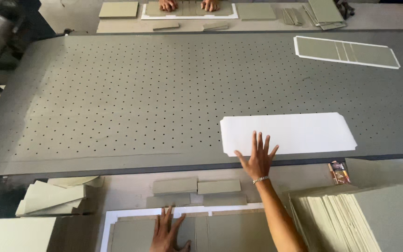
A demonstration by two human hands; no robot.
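The right hand [257, 158] is stretched out toward twelve o'clock, fingers spread wide and flat, its fingertips lying on the near edge of a white rectangular paper sheet with clipped corners [289, 134]; it grips nothing. That sheet lies on the grey perforated conveyor belt [131, 98], its long axis running from nine to three o'clock, and most of its length extends toward three o'clock of the hand, so the hand meets it near its nine o'clock end.

The left hand [166, 233] is pressed open and flat, palm down, on grey board panels laid on a white backing sheet [110, 223] on the near table [131, 189], at about seven o'clock from the right hand. It holds nothing either. The right hand is plainly the nearer one to the white sheet.

At three o'clock of the left hand stands a fanned stack of grey boards [336, 219]. Across the belt, at twelve o'clock, another person's two hands [188, 4] rest on similar panels.
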